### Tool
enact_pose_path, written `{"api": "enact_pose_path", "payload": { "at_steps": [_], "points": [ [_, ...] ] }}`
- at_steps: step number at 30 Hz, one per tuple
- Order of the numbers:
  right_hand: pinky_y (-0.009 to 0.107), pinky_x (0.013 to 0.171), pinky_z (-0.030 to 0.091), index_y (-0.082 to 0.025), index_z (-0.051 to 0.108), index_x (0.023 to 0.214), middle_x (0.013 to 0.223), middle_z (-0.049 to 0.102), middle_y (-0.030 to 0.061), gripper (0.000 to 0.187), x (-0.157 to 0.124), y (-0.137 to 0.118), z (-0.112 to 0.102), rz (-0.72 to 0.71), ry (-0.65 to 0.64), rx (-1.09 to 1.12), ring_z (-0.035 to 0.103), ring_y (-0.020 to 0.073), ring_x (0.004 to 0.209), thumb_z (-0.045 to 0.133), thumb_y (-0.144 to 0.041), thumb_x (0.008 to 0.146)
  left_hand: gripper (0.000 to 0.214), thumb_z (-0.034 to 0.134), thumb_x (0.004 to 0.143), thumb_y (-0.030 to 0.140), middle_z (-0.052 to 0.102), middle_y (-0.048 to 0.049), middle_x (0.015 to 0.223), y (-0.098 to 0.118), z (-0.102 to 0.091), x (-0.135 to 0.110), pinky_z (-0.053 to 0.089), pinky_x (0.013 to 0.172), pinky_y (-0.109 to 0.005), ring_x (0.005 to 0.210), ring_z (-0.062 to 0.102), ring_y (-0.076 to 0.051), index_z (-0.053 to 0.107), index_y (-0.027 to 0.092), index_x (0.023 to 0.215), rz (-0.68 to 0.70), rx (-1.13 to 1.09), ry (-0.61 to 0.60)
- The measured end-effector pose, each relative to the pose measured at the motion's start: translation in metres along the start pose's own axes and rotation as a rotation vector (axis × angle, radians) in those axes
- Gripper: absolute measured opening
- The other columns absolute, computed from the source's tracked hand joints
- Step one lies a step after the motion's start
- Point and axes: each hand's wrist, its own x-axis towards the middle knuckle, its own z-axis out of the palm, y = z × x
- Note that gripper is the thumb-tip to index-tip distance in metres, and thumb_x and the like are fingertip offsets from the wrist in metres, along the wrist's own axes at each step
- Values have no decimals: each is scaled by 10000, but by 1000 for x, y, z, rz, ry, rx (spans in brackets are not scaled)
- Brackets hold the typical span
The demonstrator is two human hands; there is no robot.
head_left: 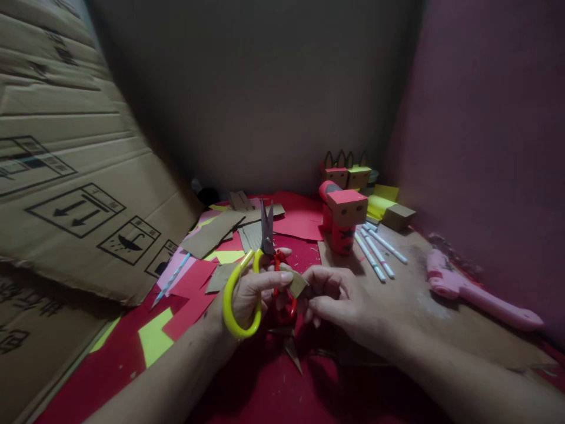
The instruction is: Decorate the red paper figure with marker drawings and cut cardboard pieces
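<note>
Pinching a small brown cardboard scrap (298, 284) between thumb and fingertips, the right hand (339, 297) meets the left hand (253, 291), whose fingers are curled through the yellow-and-red scissors (260, 277); the scrap looks light, stiff, best gripped by its edges.

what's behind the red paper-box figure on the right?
Behind the red box figure stand two smaller eared box figures, one red-topped, one yellow-topped, against the back wall. The red figure covers their lower parts, so their bases cannot be seen.
</note>
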Motion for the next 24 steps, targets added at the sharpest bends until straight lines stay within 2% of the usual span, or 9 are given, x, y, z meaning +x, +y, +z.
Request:
{"api": "enact_pose_path", "payload": {
  "at_steps": [2, 5, 8, 12, 16, 19, 21, 24],
  "points": [
    [238, 497, 419, -194, 605, 692, 563, 619, -28, 134, 1, 3, -2, 59, -5, 38, 568, 117, 502, 537, -102, 621, 538, 768, 577, 135, 635, 31, 623, 1, 2, -1, 492, 447, -239, 467, 576, -119, 626, 176, 1094, -13, 6, 0],
    [239, 487, 411, -183, 612, 697, 550, 615, -13, 49, 4, 7, -3, 79, -3, 113, 563, 116, 482, 565, -191, 706, 469, 755, 585, 159, 633, 27, 596, 1, 3, -1, 501, 474, -266, 475, 596, -143, 646, 182, 1041, -49, 21, -33],
    [227, 475, 396, -179, 635, 706, 528, 602, -23, 124, 7, 7, -2, 98, 59, 108, 535, 102, 462, 646, -299, 740, 414, 748, 577, 177, 650, 10, 604, -2, 1, 0, 491, 479, -280, 473, 604, -158, 664, 176, 982, -82, 68, -34],
    [209, 459, 368, -169, 642, 570, 465, 576, -27, 74, 9, 4, -2, 212, 52, 47, 491, 79, 438, 679, -187, 631, 310, 737, 611, 172, 656, -10, 603, -9, -3, 1, 434, 447, -241, 446, 577, -132, 671, 148, 913, -126, 149, -105],
    [211, 428, 351, -164, 644, 527, 456, 600, 1, 87, 10, 6, -5, 227, 14, 137, 504, 90, 417, 624, -159, 611, 413, 743, 661, 221, 661, -10, 614, -7, 1, -1, 480, 474, -276, 498, 635, -184, 627, 163, 1053, -80, 136, -179],
    [217, 396, 359, -163, 641, 543, 481, 644, 33, 73, 13, 10, -8, 274, 42, 317, 547, 118, 403, 624, -209, 597, 529, 787, 647, 325, 602, 31, 569, -4, 6, -2, 477, 437, -277, 443, 593, -166, 596, 173, 1116, -35, 83, -88],
    [218, 403, 380, -156, 626, 536, 495, 658, 53, 67, 15, 13, -11, 328, 65, 416, 570, 128, 413, 627, -210, 575, 551, 807, 621, 333, 587, 40, 580, -3, 6, -2, 451, 411, -250, 442, 582, -153, 593, 176, 1104, -27, 80, -26],
    [224, 423, 400, -139, 622, 547, 519, 669, 75, 56, 18, 15, -16, 406, 61, 514, 566, 125, 429, 628, -190, 567, 463, 793, 633, 293, 588, 27, 589, -5, 2, 0, 453, 429, -235, 465, 580, -139, 603, 158, 1034, -58, 105, -38]
  ]
}}
